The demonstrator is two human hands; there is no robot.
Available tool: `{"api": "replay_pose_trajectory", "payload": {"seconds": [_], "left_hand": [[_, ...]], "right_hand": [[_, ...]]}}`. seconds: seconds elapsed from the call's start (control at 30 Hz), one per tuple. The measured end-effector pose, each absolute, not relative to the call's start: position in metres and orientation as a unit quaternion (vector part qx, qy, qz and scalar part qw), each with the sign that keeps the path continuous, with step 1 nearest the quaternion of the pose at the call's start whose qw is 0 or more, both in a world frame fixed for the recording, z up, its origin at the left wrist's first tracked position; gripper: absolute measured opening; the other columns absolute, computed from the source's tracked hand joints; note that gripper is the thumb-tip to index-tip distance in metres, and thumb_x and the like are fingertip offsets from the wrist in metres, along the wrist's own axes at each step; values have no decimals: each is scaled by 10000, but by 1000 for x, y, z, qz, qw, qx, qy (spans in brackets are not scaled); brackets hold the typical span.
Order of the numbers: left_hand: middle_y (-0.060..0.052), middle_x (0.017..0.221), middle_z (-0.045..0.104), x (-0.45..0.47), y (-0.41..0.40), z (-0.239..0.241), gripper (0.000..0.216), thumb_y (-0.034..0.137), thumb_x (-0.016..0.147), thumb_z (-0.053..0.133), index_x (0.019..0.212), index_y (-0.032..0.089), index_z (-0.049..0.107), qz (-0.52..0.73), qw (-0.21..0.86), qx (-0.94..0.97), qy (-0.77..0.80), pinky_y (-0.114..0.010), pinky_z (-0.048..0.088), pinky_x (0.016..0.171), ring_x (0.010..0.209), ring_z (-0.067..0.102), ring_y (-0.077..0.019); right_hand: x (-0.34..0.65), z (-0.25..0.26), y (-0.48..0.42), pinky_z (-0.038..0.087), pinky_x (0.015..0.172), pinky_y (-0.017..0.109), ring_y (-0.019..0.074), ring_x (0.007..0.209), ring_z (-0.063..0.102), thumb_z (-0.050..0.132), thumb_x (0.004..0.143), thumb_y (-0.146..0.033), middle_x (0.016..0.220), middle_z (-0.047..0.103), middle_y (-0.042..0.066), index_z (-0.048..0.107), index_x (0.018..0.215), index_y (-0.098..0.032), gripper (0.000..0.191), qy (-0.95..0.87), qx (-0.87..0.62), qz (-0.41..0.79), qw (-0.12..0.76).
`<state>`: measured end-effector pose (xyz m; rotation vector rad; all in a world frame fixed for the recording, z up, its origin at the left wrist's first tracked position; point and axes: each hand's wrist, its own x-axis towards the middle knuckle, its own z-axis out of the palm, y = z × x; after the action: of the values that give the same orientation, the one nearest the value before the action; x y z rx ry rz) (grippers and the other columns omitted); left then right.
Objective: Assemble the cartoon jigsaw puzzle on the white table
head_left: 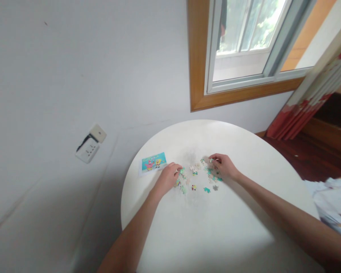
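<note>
Small jigsaw puzzle pieces (193,187) in teal, yellow and grey lie loosely scattered on a round white table (170,227). On the left of the scatter, my left hand (168,177) has its fingers curled together on a jigsaw piece (176,171), partly hidden by the fingertips. My right hand (225,165) is at the far right side of the pieces, thumb and fingers pinching another jigsaw piece (211,160). Beside my left hand lies a picture card (152,163) with a pink and a yellow cartoon figure on teal.
A white wall (74,76) with a socket (88,149) borders the table on the left. Behind it is a wood-framed window (197,87). A red and white curtain (292,121) hangs at the right, and white cloth or paper (335,201) lies beyond the table's right edge.
</note>
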<state>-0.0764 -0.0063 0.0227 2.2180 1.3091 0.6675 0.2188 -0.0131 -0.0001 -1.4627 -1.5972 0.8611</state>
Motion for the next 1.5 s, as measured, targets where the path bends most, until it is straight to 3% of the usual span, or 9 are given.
{"api": "replay_pose_trajectory", "payload": {"seconds": [0.1, 0.43, 0.57, 0.73, 0.83, 0.9, 1.13, 1.27, 1.5], "left_hand": [[-60, 978, 752, -77, -4, 20, 291, 51, 842, 526, 997, 179, 737, 258, 259, 800, 476, -330, 535, 909, 935, 693, -201], [-89, 1253, 697, -75, -2, 20, 420, 87, 904, 424, 1215, 185, 688, 320, 361, 756, 442, -354, 539, 991, 1115, 684, -198], [-91, 1283, 667, -86, -5, 27, 351, 239, 906, 591, 1244, 219, 681, 264, 301, 799, 448, -391, 452, 1098, 1208, 613, -234], [-85, 1303, 589, -100, -17, 36, 709, 281, 675, 852, 1345, 279, 622, 126, 224, 849, 461, -425, 413, 1102, 1230, 546, -305], [-70, 1226, 597, -98, -22, 39, 629, 202, 717, 803, 1317, 294, 639, 92, 227, 855, 457, -378, 433, 1061, 1178, 571, -279], [-65, 1132, 627, -94, -22, 39, 491, 143, 791, 702, 1261, 281, 672, 97, 228, 858, 450, -340, 456, 1006, 1107, 605, -252], [-60, 926, 660, -83, -13, 35, 333, 35, 863, 506, 1045, 196, 734, 144, 215, 838, 480, -305, 475, 892, 918, 632, -206], [-49, 1076, 611, -84, -18, 43, 277, 109, 846, 664, 1083, 238, 727, 167, 236, 865, 410, -321, 446, 974, 1063, 582, -212], [-17, 1034, 600, -80, -27, 49, 223, 150, 729, 849, 904, 233, 738, 38, 271, 894, 355, -344, 396, 981, 1083, 549, -223]], "right_hand": [[224, 4, -11, 474, 555, 279, 158, 552, 594, 484, 754, -224, 708, 676, 26, 671, 956, -167, 281, -624, -556, 373, 403], [209, 10, -19, 542, 869, 417, 245, 904, 703, 594, 807, -275, 975, 758, 97, 706, 982, -185, 227, -640, -454, 448, 429], [202, 12, -32, 516, 884, 410, 233, 940, 658, 519, 925, -356, 982, 736, 85, 727, 966, -205, 260, -710, -478, 332, 395], [198, 10, -59, 418, 1008, 516, 332, 1210, 523, 593, 906, -477, 1277, 632, 146, 684, 1224, -231, 411, -786, -528, 140, 289], [190, 5, -75, 326, 1090, 585, 393, 1379, 368, 627, 866, -580, 1499, 466, 176, 548, 1412, -253, 642, -803, -543, 97, 226], [181, 1, -81, 282, 1129, 578, 390, 1415, 324, 614, 885, -545, 1533, 428, 172, 540, 1411, -251, 607, -812, -540, 85, 204], [149, -1, -73, 393, 1049, 454, 289, 1237, 483, 549, 947, -272, 1297, 592, 128, 639, 1224, -222, 296, -822, -498, 117, 251], [143, 1, -67, 449, 913, 396, 246, 1038, 541, 537, 942, -173, 1070, 624, 97, 671, 1017, -211, 159, -811, -491, 136, 287], [148, -4, -71, 423, 926, 432, 265, 1076, 518, 556, 913, -145, 1108, 614, 99, 649, 1022, -203, 154, -768, -506, 125, 373]]}}
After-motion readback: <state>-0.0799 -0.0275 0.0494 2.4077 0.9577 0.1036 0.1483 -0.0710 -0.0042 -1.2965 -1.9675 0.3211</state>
